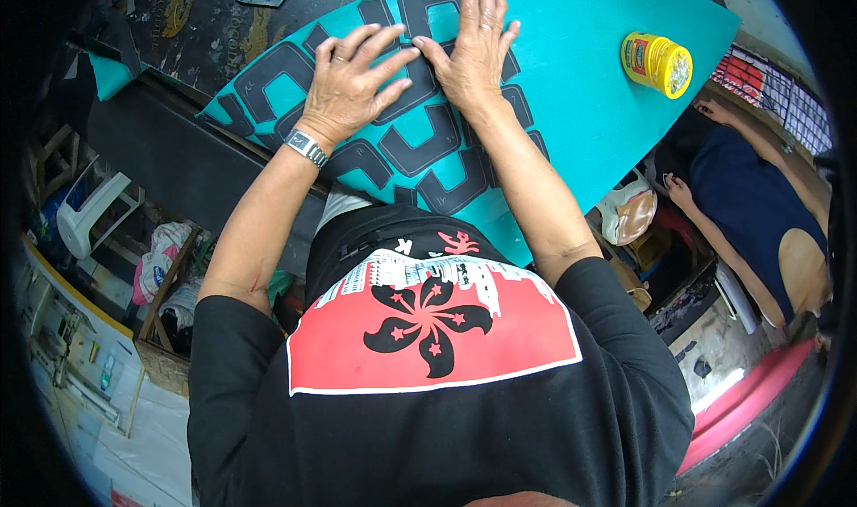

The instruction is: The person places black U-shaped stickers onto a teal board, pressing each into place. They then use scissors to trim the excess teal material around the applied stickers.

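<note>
The black foam piece [420, 70] under your palms lies on the teal board [580, 105], among the other dark cut-out shapes stuck across its left half. The board's long axis runs from near left to far right, and the row of black shapes follows it. Your left hand [353, 83] lies flat with fingers spread, pointing right and far; your right hand [473, 47] lies flat just beside it, fingers together and pointing far, thumb meeting the left fingertips. Neither hand pinches anything; both press down open. The piece sits straight beneath both hands, equally close to each. A yellow jar [658, 63] lies on its side farther right on the board, well apart from your hands.
</note>
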A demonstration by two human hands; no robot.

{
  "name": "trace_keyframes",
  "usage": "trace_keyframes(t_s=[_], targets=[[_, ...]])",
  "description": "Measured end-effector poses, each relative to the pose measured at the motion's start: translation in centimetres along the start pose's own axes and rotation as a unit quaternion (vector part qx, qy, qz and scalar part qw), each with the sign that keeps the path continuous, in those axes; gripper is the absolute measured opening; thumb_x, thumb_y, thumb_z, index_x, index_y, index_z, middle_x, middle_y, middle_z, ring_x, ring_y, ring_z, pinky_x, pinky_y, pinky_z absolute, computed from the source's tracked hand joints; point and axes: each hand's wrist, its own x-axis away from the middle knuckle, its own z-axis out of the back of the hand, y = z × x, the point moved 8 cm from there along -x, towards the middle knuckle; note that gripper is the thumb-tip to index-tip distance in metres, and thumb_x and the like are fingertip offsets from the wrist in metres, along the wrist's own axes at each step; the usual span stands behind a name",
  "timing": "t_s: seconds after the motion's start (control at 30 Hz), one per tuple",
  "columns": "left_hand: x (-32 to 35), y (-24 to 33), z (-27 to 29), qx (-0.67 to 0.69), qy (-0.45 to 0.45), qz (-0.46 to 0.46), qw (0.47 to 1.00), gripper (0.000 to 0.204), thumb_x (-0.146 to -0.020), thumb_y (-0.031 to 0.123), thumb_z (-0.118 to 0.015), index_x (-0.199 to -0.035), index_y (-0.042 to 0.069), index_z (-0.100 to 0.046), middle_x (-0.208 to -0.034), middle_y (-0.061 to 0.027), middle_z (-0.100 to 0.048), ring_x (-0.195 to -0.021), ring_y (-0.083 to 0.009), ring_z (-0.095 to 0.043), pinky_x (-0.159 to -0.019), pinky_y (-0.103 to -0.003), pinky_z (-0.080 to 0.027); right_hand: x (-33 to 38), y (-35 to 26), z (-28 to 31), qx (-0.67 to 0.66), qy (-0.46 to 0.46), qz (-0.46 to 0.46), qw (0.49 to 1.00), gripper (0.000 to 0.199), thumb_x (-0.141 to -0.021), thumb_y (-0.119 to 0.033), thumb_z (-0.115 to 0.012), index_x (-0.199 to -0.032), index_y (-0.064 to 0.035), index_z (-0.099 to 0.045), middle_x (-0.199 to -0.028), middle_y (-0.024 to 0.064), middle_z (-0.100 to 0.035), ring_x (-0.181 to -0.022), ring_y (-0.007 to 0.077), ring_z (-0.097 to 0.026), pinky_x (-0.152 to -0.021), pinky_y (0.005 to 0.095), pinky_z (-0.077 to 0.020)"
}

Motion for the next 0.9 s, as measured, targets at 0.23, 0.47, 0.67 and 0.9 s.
trace_keyframes(t_s=[0.23,0.47,0.67,0.9], targets=[[-0.6,0.3,-1.6,-0.024,-0.106,0.01,0.994,0.07,-0.091,0.063,-0.055,-0.152,0.034,-0.039,-0.161,0.0043,-0.033,-0.15,-0.0198,-0.025,-0.122,-0.057,-0.012,-2.5,2.6,3.6,0.071,0.135,0.02,0.988,0.076,-0.095,-0.035,-0.061,-0.154,-0.001,-0.027,-0.157,0.0286,-0.026,-0.147,0.0474,-0.021,-0.116,0.0663,-0.0134],[-0.8,0.3,-1.4,-0.018,-0.098,0.013,0.995,0.071,-0.09,0.062,-0.056,-0.152,0.031,-0.041,-0.161,0.0013,-0.034,-0.15,-0.0222,-0.025,-0.12,-0.059,-0.011,-4.4,2.0,1.1,0.193,0.129,0.121,0.965,0.062,-0.09,-0.031,-0.067,-0.143,-0.0073,-0.046,-0.143,0.0217,-0.045,-0.137,0.0404,-0.037,-0.111,0.0664,-0.0219],[-0.8,-0.5,0.4,0.112,-0.057,0.024,0.992,0.06,-0.091,0.047,-0.066,-0.142,0.019,-0.054,-0.152,-0.0067,-0.047,-0.143,-0.0288,-0.04,-0.119,-0.057,-0.019,-3.7,-0.2,3.6,0.01,0.204,0.186,0.961,0.064,-0.085,-0.017,-0.075,-0.143,-0.0079,-0.049,-0.12,0.0124,-0.063,-0.116,0.0312,-0.055,-0.105,0.0482,-0.0371],[3.9,-10.9,5.0,0.344,0.342,0.32,0.814,0.044,-0.093,0.001,-0.064,-0.134,0.003,-0.05,-0.119,-0.0122,-0.063,-0.111,-0.0224,-0.062,-0.097,-0.037,-0.049,-7.3,-12.6,-2.2,-0.197,0.079,0.278,0.937,0.055,-0.083,-0.001,-0.066,-0.136,-0.0099,-0.055,-0.096,0.0115,-0.068,-0.087,0.0283,-0.064,-0.079,0.0409,-0.0528]])
